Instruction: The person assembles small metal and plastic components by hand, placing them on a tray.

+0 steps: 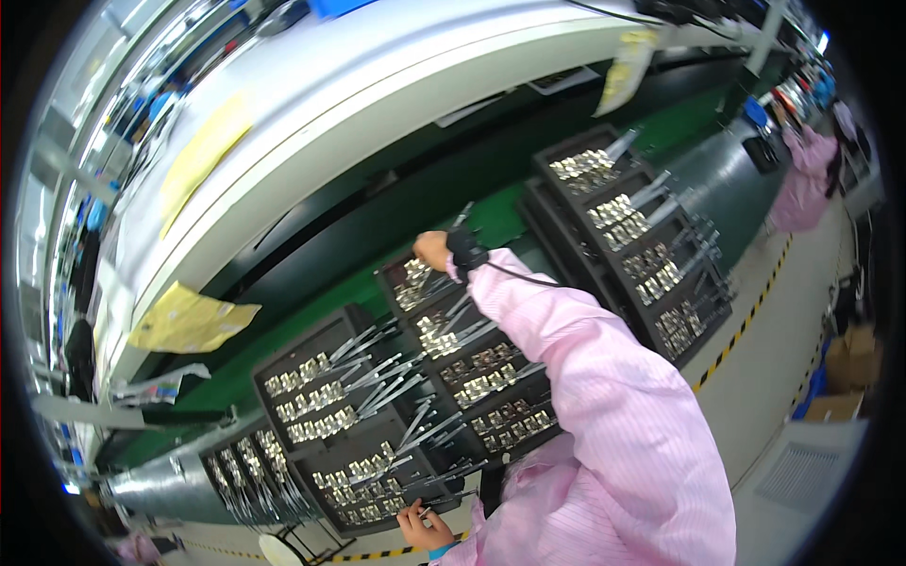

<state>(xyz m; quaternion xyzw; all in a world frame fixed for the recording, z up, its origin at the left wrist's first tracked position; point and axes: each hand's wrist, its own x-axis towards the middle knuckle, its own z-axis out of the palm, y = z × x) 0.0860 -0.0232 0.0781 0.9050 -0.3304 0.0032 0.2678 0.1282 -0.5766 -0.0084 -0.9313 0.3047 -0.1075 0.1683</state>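
Note:
My right hand [433,251] reaches out over the upper end of a dark tray [385,277]. Its fingers curl down at a row of small shiny metal parts [411,294]; what lies between them is hidden. A black wrist band [464,249] with a thin cord circles that wrist. Low in the picture, my left hand [425,528] is closed by the corner of another dark tray [300,464], with a small silvery piece between thumb and finger. Rows of metal parts with long grey strips [377,389] fill the trays.
More loaded trays [618,274] are stacked at the right, and another tray [247,472] is at the lower left. A white-edged shelf [359,123] curves above, with yellow sheets [193,319] hanging from it. At far right are a person in pink [807,174] and cardboard boxes [849,363].

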